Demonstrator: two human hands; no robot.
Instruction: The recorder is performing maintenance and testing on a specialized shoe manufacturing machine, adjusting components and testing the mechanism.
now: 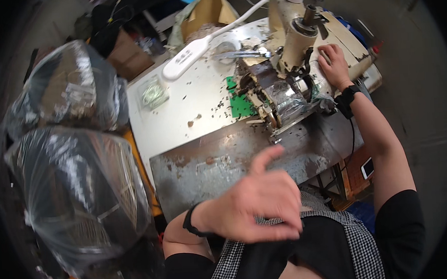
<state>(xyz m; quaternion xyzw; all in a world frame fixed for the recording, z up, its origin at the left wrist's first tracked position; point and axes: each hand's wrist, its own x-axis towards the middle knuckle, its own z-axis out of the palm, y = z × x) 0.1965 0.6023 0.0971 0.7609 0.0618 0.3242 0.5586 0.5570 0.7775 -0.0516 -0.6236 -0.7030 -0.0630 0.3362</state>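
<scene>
My left hand (263, 203) is raised in front of my chest, slightly blurred, with its back upward. One finger sticks out, while thumb and the other fingers close together; anything between them is hidden. Above and to the right stands a worn cream industrial sewing machine (294, 43), its work end (287, 97) wrapped in clear plastic. On the right part of its body rests my right hand (335, 66), fingers slightly bent and lying on the surface. A green sheet (241, 105) lies beside the machine, strewn with small dark scraps.
A white lamp (185, 60) on a bent neck reaches over the white tabletop (171, 127). A clear box (152, 94) sits at left. Large plastic-wrapped bundles (83, 189) stand left of the table. A metal plate (204, 161) forms its near edge. A phone (367, 168) lies lower right.
</scene>
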